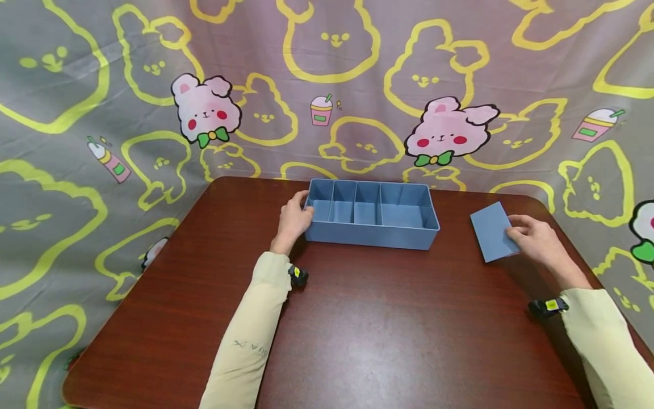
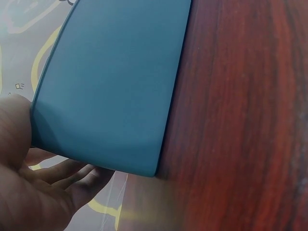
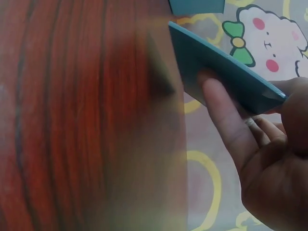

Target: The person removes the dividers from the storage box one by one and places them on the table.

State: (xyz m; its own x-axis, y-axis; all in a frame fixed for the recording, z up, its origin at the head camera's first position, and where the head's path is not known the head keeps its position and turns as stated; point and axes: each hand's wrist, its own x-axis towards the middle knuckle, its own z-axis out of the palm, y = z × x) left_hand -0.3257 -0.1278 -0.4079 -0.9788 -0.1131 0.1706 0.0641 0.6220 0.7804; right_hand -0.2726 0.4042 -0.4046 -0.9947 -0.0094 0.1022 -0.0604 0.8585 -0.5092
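Note:
A long blue divided box [image 1: 368, 234] sits at the far side of the table, several compartments showing from above. My left hand [image 1: 294, 220] grips its left end; in the left wrist view the thumb lies at the rim and the fingers [image 2: 91, 185] run along the end wall. Off to the right of the box, my right hand [image 1: 536, 238] pinches a flat blue rectangular panel [image 1: 493, 232] by its right edge. Seen from the right wrist, the panel [image 3: 216, 67] is tilted and raised off the table, with one finger [image 3: 226, 115] against its face.
The dark red-brown wooden table [image 1: 388, 329] has rounded corners. A grey curtain [image 1: 357, 57] printed with yellow outlines and pink rabbit heads hangs behind it and along both sides, close behind the box.

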